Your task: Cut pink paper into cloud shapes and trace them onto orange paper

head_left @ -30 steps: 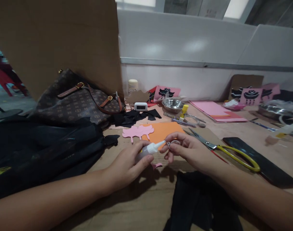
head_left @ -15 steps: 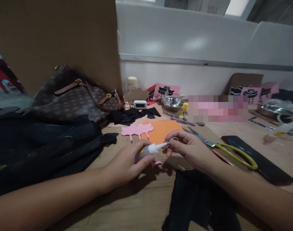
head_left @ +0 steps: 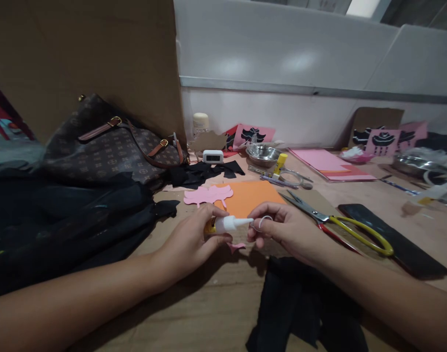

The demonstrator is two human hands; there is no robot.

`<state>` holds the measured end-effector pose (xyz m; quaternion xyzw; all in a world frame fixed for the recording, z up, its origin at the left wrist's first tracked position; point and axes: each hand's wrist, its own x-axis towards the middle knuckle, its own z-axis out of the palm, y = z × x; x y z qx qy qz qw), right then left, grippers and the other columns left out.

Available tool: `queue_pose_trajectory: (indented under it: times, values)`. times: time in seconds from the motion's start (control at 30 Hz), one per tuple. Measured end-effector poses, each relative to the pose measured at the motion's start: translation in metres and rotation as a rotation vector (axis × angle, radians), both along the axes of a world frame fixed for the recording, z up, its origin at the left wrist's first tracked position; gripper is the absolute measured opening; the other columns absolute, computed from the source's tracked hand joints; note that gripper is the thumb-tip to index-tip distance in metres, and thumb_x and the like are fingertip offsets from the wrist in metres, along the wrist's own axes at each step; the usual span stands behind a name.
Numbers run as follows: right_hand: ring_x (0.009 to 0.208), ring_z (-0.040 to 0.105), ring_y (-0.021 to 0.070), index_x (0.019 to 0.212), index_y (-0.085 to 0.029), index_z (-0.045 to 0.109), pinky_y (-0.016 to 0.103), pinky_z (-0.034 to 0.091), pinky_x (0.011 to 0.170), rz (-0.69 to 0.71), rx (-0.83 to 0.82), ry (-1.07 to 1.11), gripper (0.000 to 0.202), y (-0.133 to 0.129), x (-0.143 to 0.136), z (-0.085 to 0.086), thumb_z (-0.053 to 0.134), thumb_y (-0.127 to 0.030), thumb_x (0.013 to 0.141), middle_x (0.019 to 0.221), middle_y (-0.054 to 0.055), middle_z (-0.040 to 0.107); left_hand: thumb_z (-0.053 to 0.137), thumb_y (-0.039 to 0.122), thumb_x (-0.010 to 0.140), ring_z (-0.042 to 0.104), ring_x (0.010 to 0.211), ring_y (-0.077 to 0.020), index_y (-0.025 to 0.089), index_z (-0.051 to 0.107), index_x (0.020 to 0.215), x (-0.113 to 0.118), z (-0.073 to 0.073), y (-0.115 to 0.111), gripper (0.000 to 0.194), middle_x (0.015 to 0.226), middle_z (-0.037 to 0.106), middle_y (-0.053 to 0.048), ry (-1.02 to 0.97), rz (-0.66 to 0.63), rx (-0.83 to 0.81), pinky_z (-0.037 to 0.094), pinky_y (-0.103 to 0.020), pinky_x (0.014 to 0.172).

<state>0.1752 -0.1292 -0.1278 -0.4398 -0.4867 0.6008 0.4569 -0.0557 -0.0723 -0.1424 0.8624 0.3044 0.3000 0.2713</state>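
My left hand is closed round a small glue bottle with a white nozzle pointing right. The fingertips of my right hand pinch a thin, looped wire at the nozzle's tip; whether the two touch is too small to tell. Behind my hands, a pink cut-out shape lies partly over an orange sheet. A small pink scrap shows just below the bottle. Black cloth lies in front of my right forearm, on the cardboard.
Scissors and a black case lie to the right. Farther back are a metal bowl, a yellow glue stick, pink sheets and a white digital clock. A brown handbag stands at the left.
The bottle has turned slightly in my left hand, showing more of its yellow label. My right hand has shifted a little to the left with the wire. The view has moved slightly.
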Motion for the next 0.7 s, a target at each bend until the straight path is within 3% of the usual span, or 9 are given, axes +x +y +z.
queue_pose_trajectory:
  times: [0.3, 0.7]
  values:
    - [0.055, 0.063, 0.0089, 0.082, -0.017, 0.062, 0.019, 0.046, 0.055, -0.117, -0.01, -0.148, 0.019, -0.0057, -0.0098, 0.0069, 0.074, -0.031, 0.079, 0.069, 0.0, 0.071, 0.064, 0.017, 0.086, 0.062, 0.097, -0.0197, 0.022, 0.056, 0.102, -0.0004, -0.002, 0.003, 0.019, 0.106, 0.067, -0.004, 0.033, -0.007, 0.132, 0.049, -0.03, 0.082]
    - [0.052, 0.055, 0.0083, 0.085, -0.019, 0.059, 0.02, 0.04, 0.051, -0.182, -0.021, -0.212, 0.019, -0.0047, -0.0087, 0.004, 0.072, -0.028, 0.074, 0.067, -0.001, 0.07, 0.062, 0.028, 0.088, 0.063, 0.097, -0.0224, 0.022, 0.055, 0.106, -0.0006, 0.0031, -0.0031, 0.02, 0.109, 0.067, -0.006, 0.104, 0.015, -0.041, 0.05, -0.032, 0.082]
